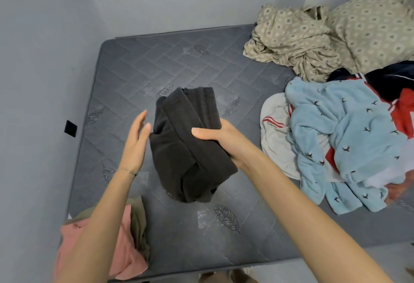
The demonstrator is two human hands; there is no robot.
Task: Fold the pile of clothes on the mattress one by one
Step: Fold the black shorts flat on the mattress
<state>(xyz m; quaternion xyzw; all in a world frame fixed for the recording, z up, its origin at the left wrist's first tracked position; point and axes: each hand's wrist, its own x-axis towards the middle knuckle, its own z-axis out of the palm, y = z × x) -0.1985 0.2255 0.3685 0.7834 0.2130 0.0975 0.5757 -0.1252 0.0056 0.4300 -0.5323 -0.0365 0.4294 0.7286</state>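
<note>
A pink garment (125, 249) lies on the mattress's lower left corner, partly hidden by the left forearm and cut off by the frame's edge. The left hand (136, 146) stands edge-up, its straight fingers held together just beside the folded black garment (188, 148); whether the fingertips touch the cloth is hard to tell. The right hand (221, 139) grips that bundle from the right, thumb across the top, fingers hidden beneath. The bundle is over the middle of the grey quilted mattress (134, 63). Rightward, the unfolded pile (336, 139), topped by a light blue piece, runs out of frame. Behind it lies a crumpled beige sheet (291, 40). Grey walls enclose the bed.
</note>
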